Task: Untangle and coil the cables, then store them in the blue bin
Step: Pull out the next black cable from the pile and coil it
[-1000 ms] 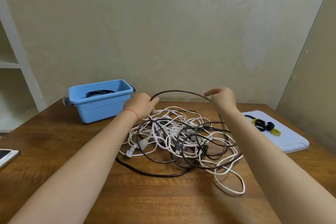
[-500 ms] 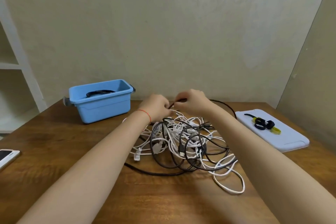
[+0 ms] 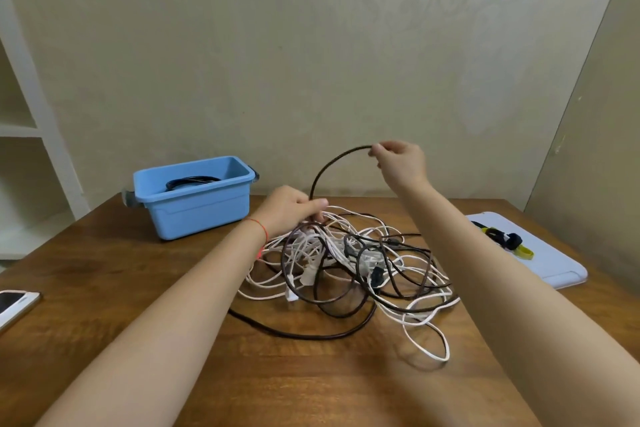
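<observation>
Pinching a dark cable (image 3: pixel 323 172) with both hands, I am drawing one arc of it up out of the tangled pile (image 3: pixel 349 263) at the middle of the desk (image 3: pixel 104 270). My right hand (image 3: pixel 400 163) is raised above the pile toward the far edge, thumb and fingertips closed on the arc's top. My left hand (image 3: pixel 289 210) is lower, at the pile's far-left side, fingers closed where the cable dips back in. The free length is running up and rightward from left hand to right, so I judge the right is the one to pull. The blue bin (image 3: pixel 194 208), already holding a dark coil (image 3: pixel 192 180), is sitting at the far-left corner, nearer my left hand.
</observation>
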The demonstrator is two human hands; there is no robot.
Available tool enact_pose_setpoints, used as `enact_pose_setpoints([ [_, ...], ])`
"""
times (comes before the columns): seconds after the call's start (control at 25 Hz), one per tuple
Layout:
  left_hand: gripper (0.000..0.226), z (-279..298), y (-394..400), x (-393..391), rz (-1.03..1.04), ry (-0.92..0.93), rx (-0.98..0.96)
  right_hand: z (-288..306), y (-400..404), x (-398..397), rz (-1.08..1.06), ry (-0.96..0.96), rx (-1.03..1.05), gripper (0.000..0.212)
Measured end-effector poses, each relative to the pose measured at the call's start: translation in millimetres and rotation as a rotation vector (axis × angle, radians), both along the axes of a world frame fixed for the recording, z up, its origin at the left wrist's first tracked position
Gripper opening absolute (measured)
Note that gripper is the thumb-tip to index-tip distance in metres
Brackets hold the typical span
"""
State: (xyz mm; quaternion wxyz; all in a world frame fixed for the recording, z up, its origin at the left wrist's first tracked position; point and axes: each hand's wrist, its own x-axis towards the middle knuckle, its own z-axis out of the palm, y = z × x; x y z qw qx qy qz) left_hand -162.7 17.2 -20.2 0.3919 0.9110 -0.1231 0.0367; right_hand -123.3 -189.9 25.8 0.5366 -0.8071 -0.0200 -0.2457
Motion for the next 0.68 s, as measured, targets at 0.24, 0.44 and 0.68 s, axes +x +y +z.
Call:
enact_pose_setpoints([
  [0.24, 0.039, 77.4, -19.1, 16.5, 0.102, -0.365, -0.315, 2.9, 4.9, -3.4, -0.061, -0.022, -0.325, 0.049],
  [0.44, 0.027, 40.1, -44.7, 13.7, 0.021, -0.114, 0.491, -0.1, 37.5, -26.7, 0.125, -0.416, -0.697, 0.061],
  [0.68, 0.015, 6.8, -27.3, 8.4, 0.044, 0.008, 0.173, -30.0, 38.0, -28.8, 0.353, 0.103, -0.831, 0.023],
])
